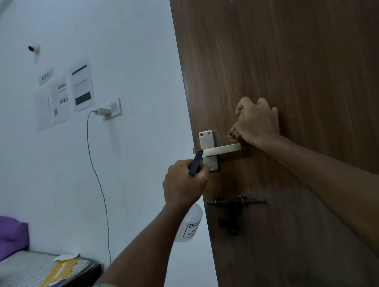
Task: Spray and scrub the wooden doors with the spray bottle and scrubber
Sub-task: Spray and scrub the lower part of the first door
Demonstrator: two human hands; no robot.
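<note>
The wooden door [293,50] fills the right side, its brown face under the fingers of both raised arms. The right arm reaches up and forward, wrist bent, and the right hand [256,122] presses against the door panel just above the tip of the metal lever handle [222,149]. Its fingers are curled around the scrubber [232,134], of which only 1 small corner shows, poking out below the thumb. The left arm extends forward at a lower height; the left hand [184,184] grips the neck of the spray bottle [189,223], fingers wrapped around the black trigger head, nozzle pointing at the handle plate, the white body hanging below the fist.
</note>
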